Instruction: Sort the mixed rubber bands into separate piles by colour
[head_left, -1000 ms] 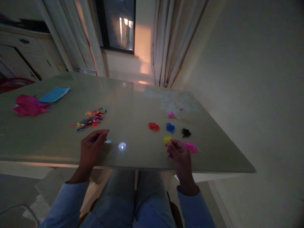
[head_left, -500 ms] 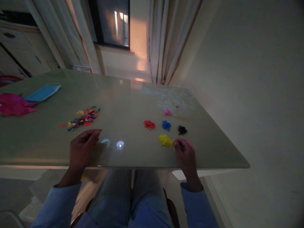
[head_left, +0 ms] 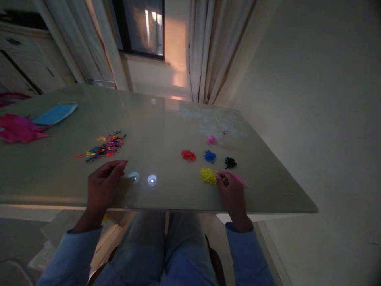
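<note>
My left hand hovers over the table near its front edge, thumb and fingers pinched. A tiny reddish bit shows at its fingertips, too small to name. Just beyond lies a mixed pile of small coloured rubber bands. My right hand is closed in a pinch at the right edge of a yellow heap of bands; what its fingertips hold is hidden. A pink heap is partly covered by this hand. Beyond are red bands, blue bands and black bands.
A bright pink item and a small clear item lie farther back on the glossy table. At the far left are a blue face mask and a crumpled pink piece. A wall stands on the right.
My right hand has shifted slightly left against the yellow heap, uncovering more of the pink one. My left hand stays nearly still. The view has moved a little.
</note>
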Demonstrator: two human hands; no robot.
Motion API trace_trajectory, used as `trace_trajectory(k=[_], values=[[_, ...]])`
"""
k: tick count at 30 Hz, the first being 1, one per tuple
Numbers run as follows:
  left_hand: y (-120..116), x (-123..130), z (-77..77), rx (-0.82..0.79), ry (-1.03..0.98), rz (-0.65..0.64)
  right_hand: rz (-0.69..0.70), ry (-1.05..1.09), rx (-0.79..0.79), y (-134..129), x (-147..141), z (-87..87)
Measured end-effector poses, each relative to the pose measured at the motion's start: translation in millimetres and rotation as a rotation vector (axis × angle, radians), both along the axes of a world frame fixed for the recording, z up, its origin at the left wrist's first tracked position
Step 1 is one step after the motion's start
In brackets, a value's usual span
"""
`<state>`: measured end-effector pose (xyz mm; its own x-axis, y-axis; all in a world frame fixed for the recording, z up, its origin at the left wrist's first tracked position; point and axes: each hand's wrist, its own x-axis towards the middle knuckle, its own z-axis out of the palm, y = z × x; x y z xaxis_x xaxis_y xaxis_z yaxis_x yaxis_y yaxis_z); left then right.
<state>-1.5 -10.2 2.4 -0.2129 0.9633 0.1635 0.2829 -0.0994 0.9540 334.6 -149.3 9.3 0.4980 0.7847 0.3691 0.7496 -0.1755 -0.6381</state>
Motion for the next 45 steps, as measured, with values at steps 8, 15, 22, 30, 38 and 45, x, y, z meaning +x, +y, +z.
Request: trace_trajectory(k=[8,15,22,30,38,45], values=[[-1,0,1.2,-0.019,-0.032,-0.002,0.052,-0.046,0.005,-2,1,4.0],[1,0,-0.7,-0.024,-0.063,-0.016,0.075,0.003,0.079,-15,-19,17.4],[-1,2,3.2,-0.003,-0.075,-0.055,0.486,0.098,-0.005,0,-76,4.1],[6,-3,0.2,-0.008,-0.049,-0.219,0.55,0.108,-0.012,32,-81,-11.1],[38,-51,13.0,0.062,0.236,-0.189,0.515,0.22,-0.011,27,-70,-13.8],[88,-131,14.8,0.029,0.822,0.012,0.538,0.193,0.013,29,-69,-17.6]])
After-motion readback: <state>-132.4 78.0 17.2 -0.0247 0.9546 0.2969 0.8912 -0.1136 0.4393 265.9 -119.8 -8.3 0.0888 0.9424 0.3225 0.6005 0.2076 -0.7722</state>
